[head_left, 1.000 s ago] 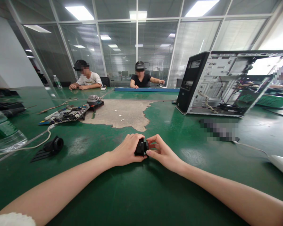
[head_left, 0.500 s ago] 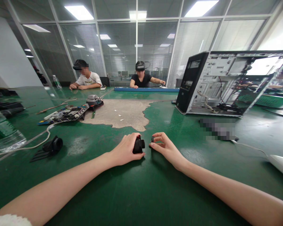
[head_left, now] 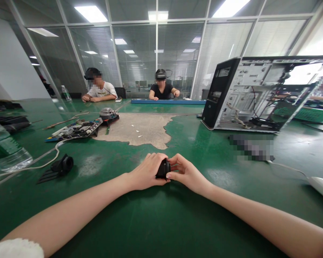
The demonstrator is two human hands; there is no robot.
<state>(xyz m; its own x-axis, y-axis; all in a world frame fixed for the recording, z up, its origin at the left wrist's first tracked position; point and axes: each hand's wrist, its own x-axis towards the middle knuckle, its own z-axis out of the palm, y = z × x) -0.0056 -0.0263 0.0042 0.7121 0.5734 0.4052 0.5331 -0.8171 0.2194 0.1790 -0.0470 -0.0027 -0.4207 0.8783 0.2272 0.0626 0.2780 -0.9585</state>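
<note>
My left hand (head_left: pixel 146 172) is closed around a small black camera-like device (head_left: pixel 162 169), its round lens end facing right. On that end, the fingertips of my right hand (head_left: pixel 184 173) hold a small dark cap-like piece (head_left: pixel 169 167), pressed against the lens. The fingers hide most of this piece, so whether it is seated I cannot tell. Both hands are just above the green tabletop (head_left: pixel 150 218) and nearly touch each other.
To the left lie a black bracket-like part (head_left: pixel 61 165), a circuit board (head_left: pixel 75 129) and a clear plastic bottle (head_left: pixel 6 150). An opened computer case (head_left: pixel 223 95) stands at the right behind a blurred dark object (head_left: pixel 250 147). Two people sit across the table.
My right hand has brought the small dark piece left onto the lens end, closing the gap. My left hand has shifted slightly right with the device.
</note>
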